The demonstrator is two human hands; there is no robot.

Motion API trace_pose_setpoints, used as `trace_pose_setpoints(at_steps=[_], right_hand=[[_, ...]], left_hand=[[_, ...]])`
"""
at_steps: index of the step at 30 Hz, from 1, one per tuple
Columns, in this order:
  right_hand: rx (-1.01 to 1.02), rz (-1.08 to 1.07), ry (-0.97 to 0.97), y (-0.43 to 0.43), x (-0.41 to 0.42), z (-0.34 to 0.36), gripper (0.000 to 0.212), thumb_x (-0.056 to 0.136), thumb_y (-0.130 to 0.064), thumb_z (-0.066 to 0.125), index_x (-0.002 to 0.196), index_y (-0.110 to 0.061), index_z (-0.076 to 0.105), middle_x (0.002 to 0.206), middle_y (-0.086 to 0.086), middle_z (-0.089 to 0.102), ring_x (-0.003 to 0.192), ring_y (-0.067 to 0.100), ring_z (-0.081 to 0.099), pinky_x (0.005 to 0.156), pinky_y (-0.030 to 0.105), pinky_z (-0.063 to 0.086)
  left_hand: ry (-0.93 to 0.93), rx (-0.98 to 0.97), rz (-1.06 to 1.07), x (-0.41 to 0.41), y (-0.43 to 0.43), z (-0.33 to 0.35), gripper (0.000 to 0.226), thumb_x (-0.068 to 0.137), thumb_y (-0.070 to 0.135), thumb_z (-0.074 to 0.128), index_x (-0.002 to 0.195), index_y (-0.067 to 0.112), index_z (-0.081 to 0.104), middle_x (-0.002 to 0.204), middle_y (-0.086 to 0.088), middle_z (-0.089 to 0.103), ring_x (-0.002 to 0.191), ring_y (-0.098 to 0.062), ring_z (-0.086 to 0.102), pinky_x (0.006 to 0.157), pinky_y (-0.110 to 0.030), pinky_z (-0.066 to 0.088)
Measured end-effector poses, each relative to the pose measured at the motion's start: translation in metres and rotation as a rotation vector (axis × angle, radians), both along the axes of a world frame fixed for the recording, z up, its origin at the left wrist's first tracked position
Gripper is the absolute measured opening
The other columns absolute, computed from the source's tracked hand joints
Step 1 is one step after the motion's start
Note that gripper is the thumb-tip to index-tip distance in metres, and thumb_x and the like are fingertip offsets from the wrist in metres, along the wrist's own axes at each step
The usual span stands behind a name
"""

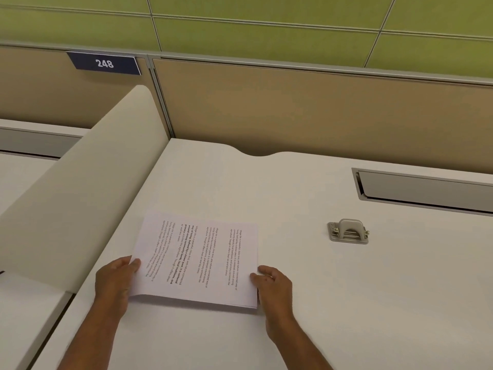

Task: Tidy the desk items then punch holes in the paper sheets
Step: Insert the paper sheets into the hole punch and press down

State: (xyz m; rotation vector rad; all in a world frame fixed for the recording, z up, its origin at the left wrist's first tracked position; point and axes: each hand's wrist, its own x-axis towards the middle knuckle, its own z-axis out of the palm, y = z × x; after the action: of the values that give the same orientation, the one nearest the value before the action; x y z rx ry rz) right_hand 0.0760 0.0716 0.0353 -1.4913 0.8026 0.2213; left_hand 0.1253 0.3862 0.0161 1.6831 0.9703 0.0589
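A thin stack of printed paper sheets [197, 260] lies on the white desk [346, 303], text running sideways. My left hand [114, 279] grips the stack's left edge, thumb on top, and lifts that corner slightly. My right hand [272, 287] holds the right edge, thumb on the top sheet. A grey metal hole punch [349, 232] sits on the desk to the right of the paper, apart from both hands.
A cream side divider [80, 198] rises along the desk's left side. A tan partition [306, 108] backs the desk, with a number plate 248 [104, 63]. A grey cable tray lid [426, 189] is set in the desk at the far right.
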Motion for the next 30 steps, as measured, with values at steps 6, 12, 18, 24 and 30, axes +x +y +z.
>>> trace_pose_setpoints(at_steps=[6, 12, 18, 24, 30], right_hand=[[0.065, 0.022, -0.025, -0.009, -0.003, 0.003, 0.018, 0.090, -0.010, 0.062, 0.096, -0.018, 0.076, 0.094, -0.010, 0.078, 0.093, 0.016, 0.073, 0.086, 0.036, 0.059], [0.115, 0.039, -0.033, -0.032, -0.009, 0.009, 0.018, 0.096, -0.016, 0.058, 0.097, -0.018, 0.076, 0.095, -0.009, 0.079, 0.092, 0.015, 0.074, 0.082, 0.031, 0.058], [0.094, -0.007, -0.044, -0.077, -0.028, 0.014, 0.018, 0.097, -0.015, 0.057, 0.094, -0.018, 0.075, 0.092, -0.008, 0.079, 0.086, 0.016, 0.075, 0.078, 0.031, 0.059], [0.010, -0.075, -0.039, -0.142, -0.051, 0.017, 0.019, 0.097, -0.018, 0.058, 0.090, -0.019, 0.076, 0.088, -0.011, 0.078, 0.081, 0.014, 0.074, 0.067, 0.025, 0.054], [-0.074, -0.154, -0.038, -0.211, -0.069, 0.012, 0.022, 0.098, -0.019, 0.056, 0.084, -0.013, 0.073, 0.082, -0.007, 0.077, 0.081, 0.021, 0.069, 0.067, 0.027, 0.049]], left_hand=[[-0.047, 0.008, -0.001, -0.009, -0.016, 0.004, 0.012, 0.092, 0.013, 0.070, 0.103, 0.017, 0.068, 0.102, -0.004, 0.067, 0.093, -0.026, 0.062, 0.084, -0.038, 0.046], [-0.075, -0.034, -0.018, -0.017, -0.044, 0.011, 0.023, 0.093, 0.016, 0.069, 0.116, 0.011, 0.069, 0.108, -0.006, 0.069, 0.099, -0.027, 0.063, 0.088, -0.038, 0.048], [-0.099, -0.027, -0.080, -0.026, -0.099, 0.023, 0.007, 0.096, 0.016, 0.065, 0.102, 0.019, 0.067, 0.102, -0.002, 0.069, 0.096, -0.026, 0.063, 0.086, -0.038, 0.048], [-0.071, -0.037, -0.195, -0.034, -0.171, 0.026, 0.012, 0.097, 0.015, 0.061, 0.101, 0.015, 0.072, 0.102, -0.004, 0.073, 0.097, -0.030, 0.067, 0.088, -0.043, 0.054], [-0.049, -0.048, -0.273, -0.051, -0.244, 0.031, 0.012, 0.096, 0.012, 0.061, 0.093, 0.016, 0.072, 0.096, -0.005, 0.075, 0.091, -0.029, 0.068, 0.080, -0.037, 0.053]])
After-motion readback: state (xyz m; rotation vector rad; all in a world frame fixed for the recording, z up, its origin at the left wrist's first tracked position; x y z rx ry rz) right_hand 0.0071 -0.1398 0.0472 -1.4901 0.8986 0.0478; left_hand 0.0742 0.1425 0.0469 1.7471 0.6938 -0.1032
